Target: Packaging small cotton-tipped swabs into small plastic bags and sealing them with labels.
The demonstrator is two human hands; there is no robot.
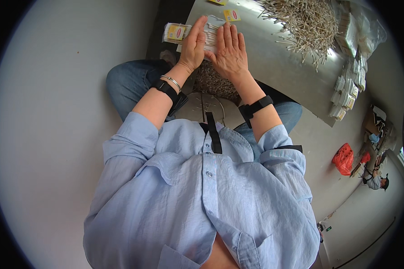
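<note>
A small layer of cotton swabs (212, 37) lies on a white sheet or bag between my two hands at the table's near edge. My left hand (194, 47) stands on its side along the left of the swabs, fingers stretched out and together. Flat on their right side lies my right hand (231, 53), its fingers straight and its thumb toward the left hand. A filled clear pack of cotton swabs (170, 33) with a yellow label sits just left of my left hand. Beyond the fingertips is a yellow card (232, 15). My palms hide part of the swabs.
A big heap of loose cotton swabs (306, 27) covers the far right of the metal table (274, 62). Stacked packs (345, 92) and clear plastic bags (370, 36) line its right edge. More swabs (215, 83) fill a container below my wrists. A red bag (343, 159) and another person (376, 181) are farther right.
</note>
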